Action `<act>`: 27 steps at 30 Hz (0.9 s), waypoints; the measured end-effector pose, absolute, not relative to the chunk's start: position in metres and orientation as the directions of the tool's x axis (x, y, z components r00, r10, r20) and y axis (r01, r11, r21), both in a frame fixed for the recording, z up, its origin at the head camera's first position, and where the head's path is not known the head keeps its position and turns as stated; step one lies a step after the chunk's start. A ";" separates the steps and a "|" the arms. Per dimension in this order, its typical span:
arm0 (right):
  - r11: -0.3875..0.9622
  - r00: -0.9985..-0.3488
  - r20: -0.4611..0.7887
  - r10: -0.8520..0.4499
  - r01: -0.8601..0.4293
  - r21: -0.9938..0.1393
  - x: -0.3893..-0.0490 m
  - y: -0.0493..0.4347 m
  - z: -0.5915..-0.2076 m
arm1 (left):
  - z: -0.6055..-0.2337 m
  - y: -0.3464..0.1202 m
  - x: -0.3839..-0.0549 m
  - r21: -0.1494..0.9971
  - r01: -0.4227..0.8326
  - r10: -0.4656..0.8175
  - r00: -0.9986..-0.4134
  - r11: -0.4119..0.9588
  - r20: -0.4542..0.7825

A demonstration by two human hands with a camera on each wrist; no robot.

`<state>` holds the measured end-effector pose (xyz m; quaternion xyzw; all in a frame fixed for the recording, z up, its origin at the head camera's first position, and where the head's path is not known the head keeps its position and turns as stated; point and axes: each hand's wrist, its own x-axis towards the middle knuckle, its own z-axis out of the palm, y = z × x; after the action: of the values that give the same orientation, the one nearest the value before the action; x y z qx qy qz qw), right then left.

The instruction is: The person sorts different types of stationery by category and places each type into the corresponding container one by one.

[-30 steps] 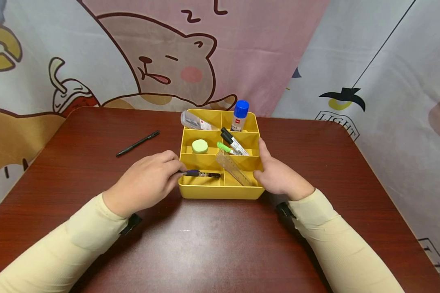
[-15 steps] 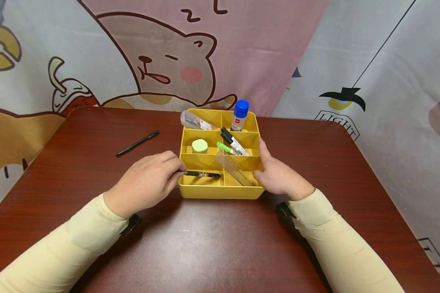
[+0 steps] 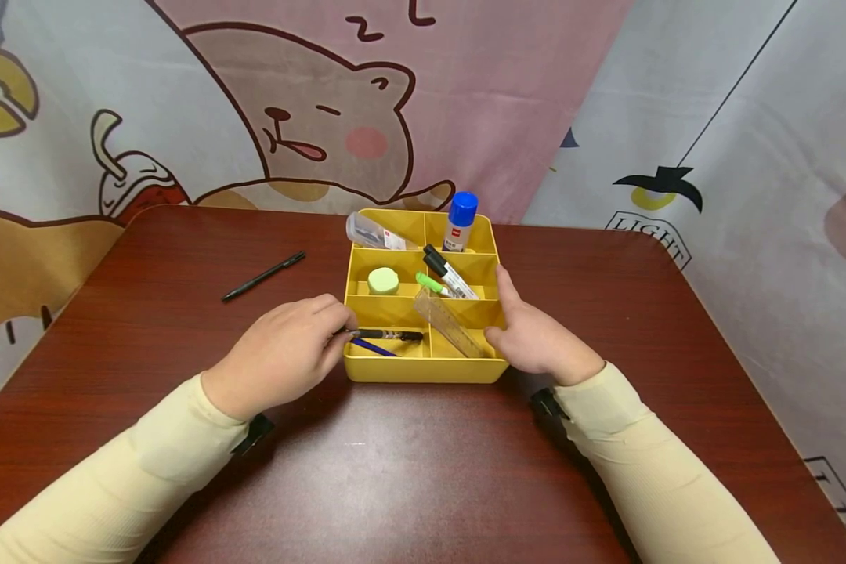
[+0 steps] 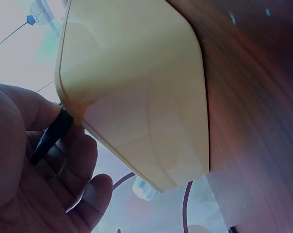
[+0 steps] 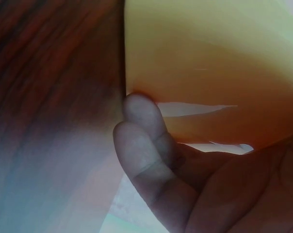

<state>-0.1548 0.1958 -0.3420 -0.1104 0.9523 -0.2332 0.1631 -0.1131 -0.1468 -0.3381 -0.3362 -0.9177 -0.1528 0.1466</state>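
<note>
A yellow divided organizer box (image 3: 395, 370) stands on the table. My left hand (image 3: 285, 352) is at its front-left edge and pinches a black pen (image 3: 402, 336) with a patterned barrel, which reaches over the rim into the front-left compartment. The pen's dark end (image 4: 52, 136) shows between thumb and fingers in the left wrist view. A blue pen (image 3: 375, 347) slants low in that same compartment, partly hidden. My right hand (image 3: 543, 337) grips the box's right side, thumb at the rim and fingers against the outer wall (image 5: 195, 58).
Other compartments hold a clear ruler (image 3: 451, 323), black-capped markers (image 3: 447, 270), a green-capped pen (image 3: 432, 283), a pale green round item (image 3: 384, 280), a glue stick (image 3: 460, 223) and a clear plastic case (image 3: 377, 232). Left of the box, another black pen (image 3: 263, 276) lies on the table (image 3: 409, 470).
The blue pen, beside the black pen a second ago and hidden half a second ago, now shows lower in the front-left compartment. Both hands have barely moved.
</note>
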 end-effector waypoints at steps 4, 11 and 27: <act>0.868 -0.924 -0.253 -0.288 -0.140 -0.477 -0.155 0.196 -0.341 | -0.338 -0.147 -0.113 0.195 0.658 0.569 -0.737 0.727 0.364; 0.865 -0.924 -0.256 -0.285 -0.133 -0.484 -0.154 0.195 -0.341 | -0.335 -0.149 -0.112 0.193 0.667 0.589 -0.734 0.720 0.340; 0.862 -0.923 -0.270 -0.275 -0.113 -0.494 -0.154 0.195 -0.341 | -0.329 -0.153 -0.112 0.089 0.704 0.651 -0.692 0.705 0.313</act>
<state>-0.1538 0.1946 -0.3411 -0.1021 0.9502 -0.2419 0.1678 -0.1115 -0.1530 -0.3292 -0.3705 -0.9141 -0.1015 0.1300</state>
